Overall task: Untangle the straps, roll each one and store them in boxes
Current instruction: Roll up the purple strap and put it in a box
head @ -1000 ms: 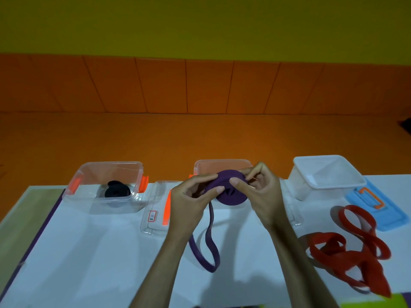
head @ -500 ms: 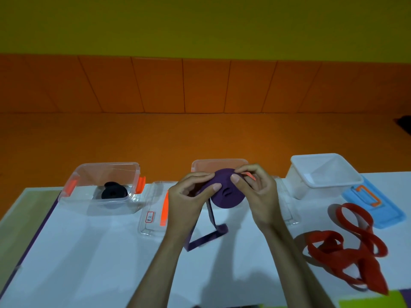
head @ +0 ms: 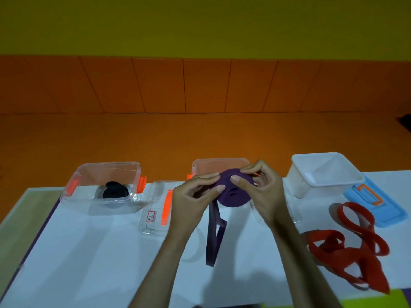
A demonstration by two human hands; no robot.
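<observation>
A purple strap (head: pixel 231 192), mostly wound into a flat roll, is held above the table between my left hand (head: pixel 191 196) and my right hand (head: pixel 264 192). Its loose tail hangs down to the white table (head: pixel 89 252) below my hands. Behind the roll stands a clear box (head: pixel 220 164) with orange clips. A clear box (head: pixel 104 176) at the left holds a rolled black strap (head: pixel 115 192). At the right stands a white box (head: pixel 324 174) with nothing visible inside. A red strap (head: pixel 355 245) lies tangled on the table at the right.
A clear lid (head: pixel 158 210) with an orange clip lies between the left and middle boxes. A blue lid (head: pixel 375 203) with an orange handle lies right of the white box. An orange floor and wall lie beyond the table's far edge.
The purple roll has turned in my hands and taken up more strap. The hanging tail has shifted shape and now hangs as a narrow loop.
</observation>
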